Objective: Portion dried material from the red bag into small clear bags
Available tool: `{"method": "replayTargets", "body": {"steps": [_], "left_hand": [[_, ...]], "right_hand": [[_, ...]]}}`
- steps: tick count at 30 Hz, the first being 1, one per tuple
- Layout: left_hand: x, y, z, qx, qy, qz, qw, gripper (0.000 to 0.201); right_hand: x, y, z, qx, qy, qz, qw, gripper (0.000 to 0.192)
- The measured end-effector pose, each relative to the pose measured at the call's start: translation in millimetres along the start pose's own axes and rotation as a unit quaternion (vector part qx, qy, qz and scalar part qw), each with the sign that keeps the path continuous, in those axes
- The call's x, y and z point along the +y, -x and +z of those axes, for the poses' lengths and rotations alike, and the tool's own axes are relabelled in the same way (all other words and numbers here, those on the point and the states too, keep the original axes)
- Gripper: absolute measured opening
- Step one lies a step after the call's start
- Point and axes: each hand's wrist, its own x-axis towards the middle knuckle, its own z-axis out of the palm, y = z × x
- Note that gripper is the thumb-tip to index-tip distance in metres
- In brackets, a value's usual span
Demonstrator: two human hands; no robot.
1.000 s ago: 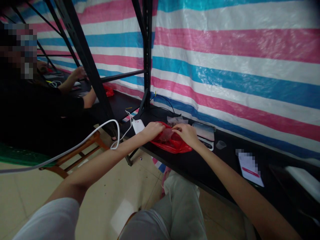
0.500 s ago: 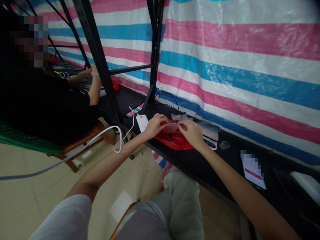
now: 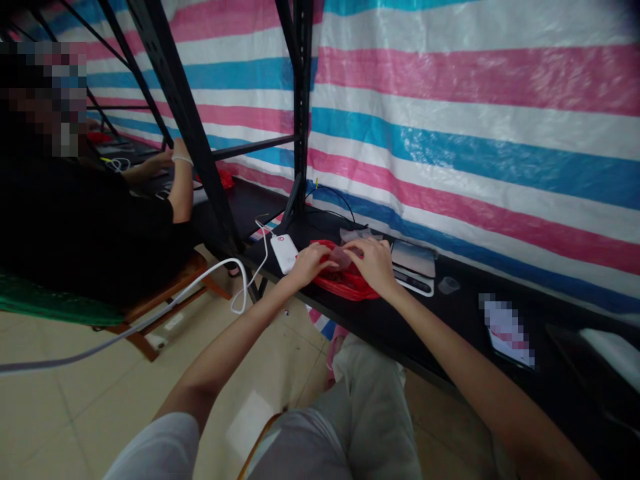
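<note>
Over a red plastic bag (image 3: 350,291), both hands meet at a small clear plastic bag (image 3: 341,259). My right hand (image 3: 375,261) pinches the clear bag's upper right side between thumb and fingertips. At its left side, my left hand (image 3: 309,264) has its fingers curled on the clear bag's edge. Small dark items lie inside the red bag, too blurred to name. Just left of my left hand is a white power bank (image 3: 284,253) with a cable plugged in. A small scale (image 3: 416,283) with a shiny plate sits right of my right hand.
A small clear plastic piece (image 3: 449,285) and a phone (image 3: 507,333) lie on the black tabletop (image 3: 460,333). More clear plastic (image 3: 357,235) lies behind the red bag. Black shelf posts (image 3: 300,100) stand left. A white cable (image 3: 200,277) crosses at left, near a seated person (image 3: 90,220).
Both hands have shifted slightly; the clear bag, stretched flat between them before, now hangs lower and less taut. The camera view has turned a little. The phone's screen looks different.
</note>
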Motion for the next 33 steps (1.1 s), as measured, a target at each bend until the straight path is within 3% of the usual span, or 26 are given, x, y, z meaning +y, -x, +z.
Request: {"method": "replayTargets", "body": {"steps": [9,14,20,28,33], "left_hand": [[-10.3,0.8,7.2,0.001,0.012,-0.02,1.0,0.02],[-11.6,0.8,2.2,0.023,0.022,-0.056,0.998,0.021],[-8.7,2.0,-0.5,0.026,0.027,-0.066,0.997,0.019],[0.6,-0.3,-2.5,0.028,0.037,-0.054,0.997,0.018],[15.5,-1.9,-7.7,0.027,0.054,-0.028,0.998,0.016]], "right_hand": [[-2.5,-5.2,3.8,-0.003,-0.051,0.004,0.999,0.013],[12.4,-3.4,3.9,0.008,-0.1,0.019,0.995,0.027],[30.7,7.3,9.0,-0.039,-0.099,0.057,0.993,0.012],[37.7,10.2,12.0,-0.025,-0.222,0.06,0.973,0.022],[44.2,12.3,8.3,0.046,-0.289,0.105,0.95,0.022]]}}
